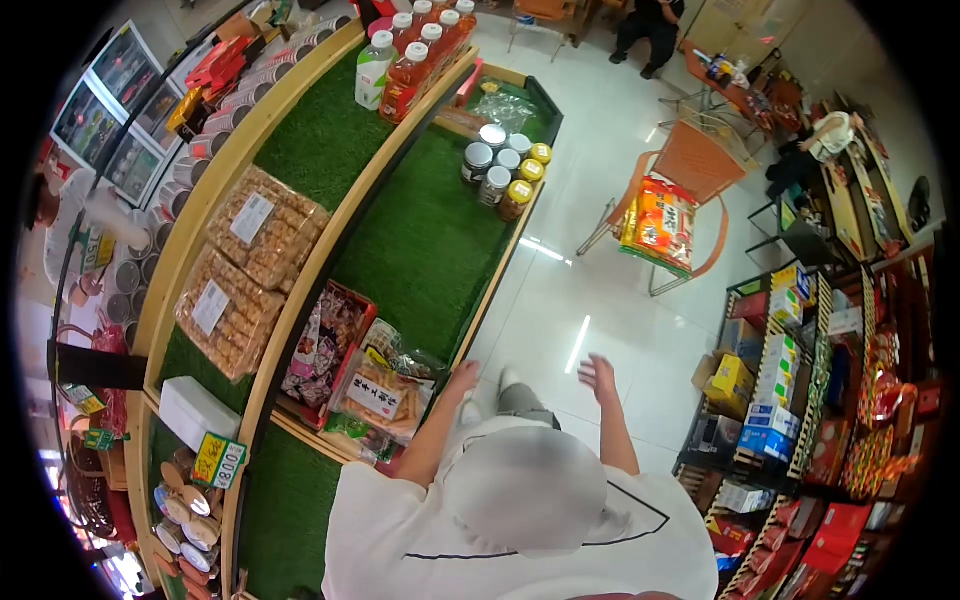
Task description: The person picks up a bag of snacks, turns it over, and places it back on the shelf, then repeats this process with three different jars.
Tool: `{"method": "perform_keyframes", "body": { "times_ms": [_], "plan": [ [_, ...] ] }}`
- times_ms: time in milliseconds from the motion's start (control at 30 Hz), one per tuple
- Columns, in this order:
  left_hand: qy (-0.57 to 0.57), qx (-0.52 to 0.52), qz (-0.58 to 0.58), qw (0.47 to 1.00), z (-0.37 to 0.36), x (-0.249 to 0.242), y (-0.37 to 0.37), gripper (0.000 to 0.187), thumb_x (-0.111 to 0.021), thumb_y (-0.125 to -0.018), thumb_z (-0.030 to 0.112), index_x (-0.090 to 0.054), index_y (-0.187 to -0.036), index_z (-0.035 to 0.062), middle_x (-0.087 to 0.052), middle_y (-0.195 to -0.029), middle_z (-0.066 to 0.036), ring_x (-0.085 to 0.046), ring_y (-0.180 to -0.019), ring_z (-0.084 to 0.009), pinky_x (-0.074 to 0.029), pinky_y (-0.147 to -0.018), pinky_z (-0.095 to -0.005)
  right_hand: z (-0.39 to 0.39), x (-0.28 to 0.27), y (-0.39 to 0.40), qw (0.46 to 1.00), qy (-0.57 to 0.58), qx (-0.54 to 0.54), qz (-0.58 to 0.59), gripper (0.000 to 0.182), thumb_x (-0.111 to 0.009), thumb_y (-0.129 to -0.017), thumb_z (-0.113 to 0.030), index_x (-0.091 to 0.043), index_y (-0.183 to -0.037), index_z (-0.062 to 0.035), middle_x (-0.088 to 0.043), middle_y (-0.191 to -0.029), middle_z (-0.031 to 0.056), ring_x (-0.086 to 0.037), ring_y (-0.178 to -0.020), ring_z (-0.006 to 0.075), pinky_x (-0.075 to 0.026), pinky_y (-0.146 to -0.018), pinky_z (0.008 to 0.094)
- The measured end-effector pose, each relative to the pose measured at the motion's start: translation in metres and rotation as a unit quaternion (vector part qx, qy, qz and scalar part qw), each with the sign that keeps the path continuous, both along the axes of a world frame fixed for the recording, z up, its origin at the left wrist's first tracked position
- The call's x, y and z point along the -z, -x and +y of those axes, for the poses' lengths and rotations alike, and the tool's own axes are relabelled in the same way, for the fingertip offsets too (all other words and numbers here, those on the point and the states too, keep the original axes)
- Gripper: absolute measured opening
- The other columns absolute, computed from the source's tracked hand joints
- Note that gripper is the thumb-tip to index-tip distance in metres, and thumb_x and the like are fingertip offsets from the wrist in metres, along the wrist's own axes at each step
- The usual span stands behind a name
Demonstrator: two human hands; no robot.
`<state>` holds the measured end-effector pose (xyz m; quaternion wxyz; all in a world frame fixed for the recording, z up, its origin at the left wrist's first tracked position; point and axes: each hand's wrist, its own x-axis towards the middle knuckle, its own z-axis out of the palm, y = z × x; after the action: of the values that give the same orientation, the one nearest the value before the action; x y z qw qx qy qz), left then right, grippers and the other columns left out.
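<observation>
My left hand [463, 378] hangs near the edge of the green-lined shelf, beside a clear bag of snacks [385, 395]; its fingers are too small and bunched to read clearly. Out over the tiled floor, my right hand [598, 374] has its fingers apart and holds nothing. Left of the snack bag sits a red box of wrapped sweets [325, 345]. Farther up the same shelf stand several jars [497, 182] with silver or yellow lids. Two large packs of brown snacks [228, 310] lie on the upper shelf.
A folding chair [703, 160] holds orange-red packages [662, 222] ahead. Stocked shelves [790, 370] line the right. Bottles [405, 80] stand on the upper shelf's far end. People are in the background, one in dark clothes [650, 30]. A price sign [215, 460] stands at lower left.
</observation>
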<state>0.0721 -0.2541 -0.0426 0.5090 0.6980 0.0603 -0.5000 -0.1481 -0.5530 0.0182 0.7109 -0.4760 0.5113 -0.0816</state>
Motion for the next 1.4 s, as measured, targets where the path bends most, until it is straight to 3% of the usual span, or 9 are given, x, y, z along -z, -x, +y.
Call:
{"method": "perform_keyframes", "body": {
  "times_ms": [333, 533, 667, 800, 1000, 1067, 1200, 1300, 1400],
  "plan": [
    [0.113, -0.199, 0.017, 0.973, -0.193, -0.025, -0.160, 0.040, -0.051, -0.092, 0.032, -0.052, -0.125, 0.0099, -0.058, -0.117, -0.009, -0.061, -0.100, -0.0212, -0.047, -0.081, -0.0302, -0.169, -0.004, -0.394, 0.952, 0.132, -0.275, -0.037, 0.051, -0.052, -0.091, -0.039, -0.044, -0.130, -0.0079, -0.055, -0.119, 0.0118, -0.059, -0.099, 0.0250, -0.051, -0.079, 0.0361],
    [0.150, -0.376, 0.095, 0.910, -0.320, -0.032, -0.260, 0.045, -0.051, -0.093, 0.036, -0.044, -0.132, 0.0150, -0.050, -0.126, -0.008, -0.059, -0.103, -0.0256, -0.048, -0.085, -0.0352, -0.213, -0.014, -0.510, 0.946, -0.087, -0.311, 0.011, 0.059, -0.052, -0.090, -0.044, -0.037, -0.137, -0.0116, -0.053, -0.120, 0.0112, -0.058, -0.102, 0.0229, -0.051, -0.080, 0.0365],
    [0.262, -0.485, 0.198, 0.811, -0.366, -0.005, -0.288, 0.042, -0.054, -0.092, 0.038, -0.045, -0.127, 0.0169, -0.051, -0.121, -0.006, -0.059, -0.101, -0.0251, -0.048, -0.085, -0.0370, -0.200, 0.012, -0.515, 0.945, -0.033, -0.326, -0.021, 0.059, -0.054, -0.090, -0.046, -0.043, -0.127, -0.0027, -0.052, -0.119, 0.0143, -0.057, -0.103, 0.0220, -0.052, -0.081, 0.0378],
    [0.193, -0.519, 0.182, 0.812, -0.377, -0.026, -0.290, 0.038, -0.060, -0.088, 0.036, -0.050, -0.117, 0.0132, -0.056, -0.111, -0.005, -0.060, -0.096, -0.0210, -0.050, -0.078, -0.0366, -0.186, 0.024, -0.492, 0.924, 0.069, -0.365, -0.089, 0.052, -0.063, -0.087, -0.036, -0.045, -0.122, -0.0020, -0.047, -0.124, 0.0133, -0.050, -0.111, 0.0183, -0.044, -0.090, 0.0298],
    [0.241, -0.562, 0.156, 0.776, -0.334, -0.039, -0.252, 0.039, -0.066, -0.085, 0.032, -0.054, -0.112, 0.0063, -0.061, -0.101, -0.006, -0.062, -0.090, -0.0180, -0.052, -0.071, -0.0327, -0.141, 0.040, -0.479, 0.924, -0.054, -0.368, -0.086, 0.062, -0.062, -0.086, -0.027, -0.029, -0.135, -0.0075, -0.036, -0.133, 0.0120, -0.039, -0.121, 0.0203, -0.036, -0.099, 0.0302],
    [0.170, -0.571, 0.154, 0.788, -0.318, -0.030, -0.238, 0.038, -0.062, -0.088, 0.034, -0.054, -0.114, 0.0079, -0.060, -0.105, -0.006, -0.061, -0.094, -0.0188, -0.052, -0.073, -0.0356, -0.122, 0.049, -0.469, 0.911, -0.024, -0.399, -0.097, 0.063, -0.060, -0.087, -0.028, -0.029, -0.138, -0.0089, -0.039, -0.131, 0.0125, -0.041, -0.118, 0.0218, -0.036, -0.098, 0.0313],
    [0.037, -0.640, -0.018, 0.767, -0.282, -0.037, -0.201, 0.048, -0.062, -0.087, 0.036, -0.051, -0.117, 0.0003, -0.061, -0.107, -0.010, -0.062, -0.095, -0.0228, -0.053, -0.074, -0.0366, -0.070, 0.041, -0.434, 0.860, -0.233, -0.445, -0.086, 0.056, -0.049, -0.094, -0.026, -0.022, -0.142, -0.0124, -0.041, -0.136, 0.0068, -0.041, -0.124, 0.0209, -0.036, -0.102, 0.0337],
    [-0.177, -0.599, 0.026, 0.781, -0.233, -0.003, -0.149, 0.060, -0.063, -0.084, 0.041, -0.046, -0.118, -0.0056, -0.062, -0.107, -0.018, -0.061, -0.097, -0.0299, -0.050, -0.079, -0.0391, -0.019, 0.024, -0.394, 0.805, -0.344, -0.481, -0.043, 0.054, -0.049, -0.093, -0.026, -0.026, -0.141, -0.0168, -0.044, -0.135, 0.0064, -0.044, -0.123, 0.0225, -0.041, -0.100, 0.0382],
    [-0.222, -0.573, -0.034, 0.788, -0.177, -0.080, -0.083, 0.068, -0.061, -0.081, 0.045, -0.043, -0.121, -0.0069, -0.059, -0.105, -0.029, -0.059, -0.098, -0.0393, -0.048, -0.082, -0.0437, 0.035, -0.010, -0.339, 0.775, -0.366, -0.514, -0.012, 0.055, -0.050, -0.092, -0.032, -0.026, -0.140, -0.0198, -0.041, -0.137, 0.0077, -0.044, -0.124, 0.0241, -0.040, -0.101, 0.0383]
  ]
}}
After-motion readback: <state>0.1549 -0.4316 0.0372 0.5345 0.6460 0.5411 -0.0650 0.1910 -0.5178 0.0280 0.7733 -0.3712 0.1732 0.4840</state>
